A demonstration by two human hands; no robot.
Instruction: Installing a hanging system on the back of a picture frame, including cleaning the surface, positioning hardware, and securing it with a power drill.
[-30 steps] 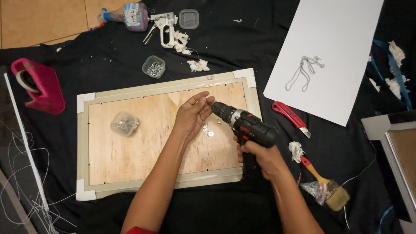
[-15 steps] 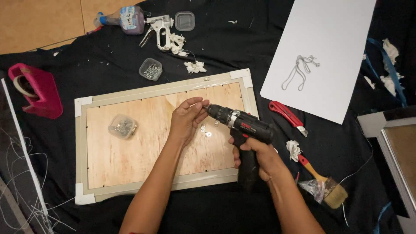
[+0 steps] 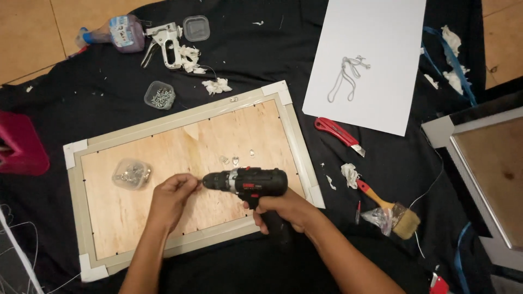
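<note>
Right hand point(image 3: 283, 209) is wrapped tight around the grip of the cordless drill point(image 3: 251, 184), fingers curled under the black and red body, and the drill lies level with its nose pointing to nine o'clock. Left hand point(image 3: 171, 197) is bunched up right at the chuck point(image 3: 211, 183), fingertips pinched together at the tip; whether there is a bit or a screw between them is too small to tell. Both hands sit over the plywood back point(image 3: 163, 163) of the picture frame point(image 3: 297, 141), which lies face down on the black cloth point(image 3: 261, 60), its pale border running round the board with white corner guards point(image 3: 72, 149).

Up at twelve o'clock from the drill, three small metal hangers point(image 3: 236, 159) lie loose on the wood. Over at nine o'clock from the left hand, a clear tub of hardware point(image 3: 131, 173) rests on the board. Off the frame at eleven o'clock, a second tub of screws point(image 3: 160, 95) sits on the cloth, and further that way a staple gun point(image 3: 166, 43). Out at one o'clock lies a white sheet point(image 3: 381, 65) with a loop of wire point(image 3: 346, 76) on it. Just below its edge lies a red utility knife point(image 3: 338, 133), and at three o'clock from the right hand a paintbrush point(image 3: 387, 209).
</note>
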